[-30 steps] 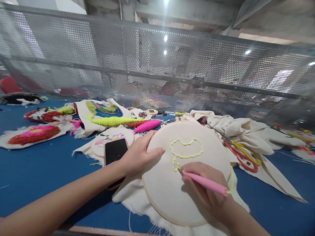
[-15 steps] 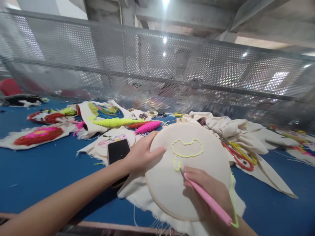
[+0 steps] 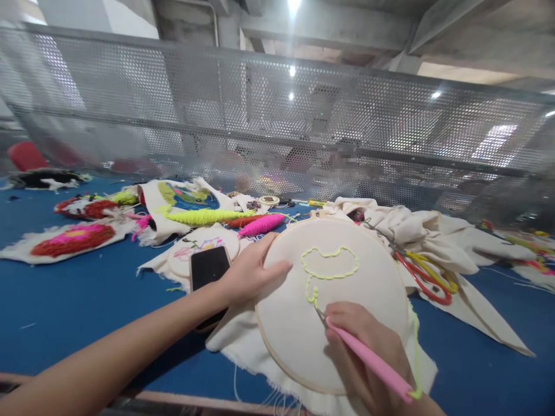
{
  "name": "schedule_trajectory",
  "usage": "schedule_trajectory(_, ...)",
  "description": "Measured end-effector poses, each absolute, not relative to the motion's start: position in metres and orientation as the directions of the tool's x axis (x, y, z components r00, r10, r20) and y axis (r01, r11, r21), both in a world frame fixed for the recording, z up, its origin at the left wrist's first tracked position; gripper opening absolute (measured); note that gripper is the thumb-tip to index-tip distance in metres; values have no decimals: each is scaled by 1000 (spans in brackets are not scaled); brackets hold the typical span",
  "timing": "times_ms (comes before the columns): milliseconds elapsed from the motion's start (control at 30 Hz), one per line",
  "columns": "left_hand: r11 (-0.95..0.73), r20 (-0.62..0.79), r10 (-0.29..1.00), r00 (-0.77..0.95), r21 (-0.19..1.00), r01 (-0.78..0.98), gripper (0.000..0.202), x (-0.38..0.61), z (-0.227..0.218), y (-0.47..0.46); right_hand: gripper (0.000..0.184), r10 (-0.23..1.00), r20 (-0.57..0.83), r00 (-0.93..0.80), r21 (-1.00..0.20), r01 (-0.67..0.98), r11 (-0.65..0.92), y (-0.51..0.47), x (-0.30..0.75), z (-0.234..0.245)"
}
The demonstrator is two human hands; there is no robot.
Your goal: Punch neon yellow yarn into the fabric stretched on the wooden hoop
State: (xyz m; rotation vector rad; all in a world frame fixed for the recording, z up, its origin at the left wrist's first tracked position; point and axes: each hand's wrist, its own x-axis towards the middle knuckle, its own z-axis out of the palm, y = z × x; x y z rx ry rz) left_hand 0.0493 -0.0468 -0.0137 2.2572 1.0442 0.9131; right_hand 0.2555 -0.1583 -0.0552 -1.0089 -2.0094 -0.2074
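Note:
White cloth (image 3: 290, 323) is stretched in a round wooden embroidery hoop (image 3: 274, 357), tilted toward me. A yellow-green yarn outline (image 3: 330, 276) is stitched on it, with a smaller curved line below. My left hand (image 3: 255, 268) grips the hoop's left rim, thumb on the cloth, its other fingers hidden behind. In my right hand (image 3: 368, 341) is a pink punch needle (image 3: 368, 355), held like a pen. Its metal tip is at the cloth just below the small curved line. Yellow-green yarn (image 3: 416, 352) hangs from the tool's back end.
A phone (image 3: 210, 266) lies left of the hoop on the blue table (image 3: 143, 323). Red-handled scissors (image 3: 427, 283) and yellow-handled scissors (image 3: 442, 271) rest on crumpled cloth (image 3: 416, 225) at right. Yarn bundles (image 3: 262, 225) and stitched pieces (image 3: 73, 238) lie behind. A perforated metal screen (image 3: 269, 110) stands beyond.
My right hand and the punch needle have shifted slightly down, away from the small curved line, and a short strand of yarn now runs toward the tip. My left hand stays put.

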Motion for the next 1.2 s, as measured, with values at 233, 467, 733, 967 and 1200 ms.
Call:
schedule_trajectory(233, -613, 400, 775, 490, 664, 428, 38, 48, -8, -53, 17, 610, 692, -385, -69, 806, 587, -150, 238, -45)
schedule_trajectory(467, -625, 407, 763, 502, 662, 414, 34, 48, -11, -50, 15, 400, 789, -466, 112, 750, 652, -161, 258, -60)
schedule_trajectory(733, -613, 395, 771, 499, 673, 414, 38, 49, -13, -49, 14, 407, 737, -540, 142, 712, 687, -176, 263, -64)
schedule_trajectory(967, -641, 422, 745, 517, 668, 379, 41, 48, -7, -52, 13, 529, 704, -474, 51, 777, 628, -178, 250, -56)
schedule_trajectory(1200, -678, 461, 712, 531, 648, 347, 45, 47, -4, -52, 18, 603, 718, -348, -101, 804, 585, -158, 240, -55)
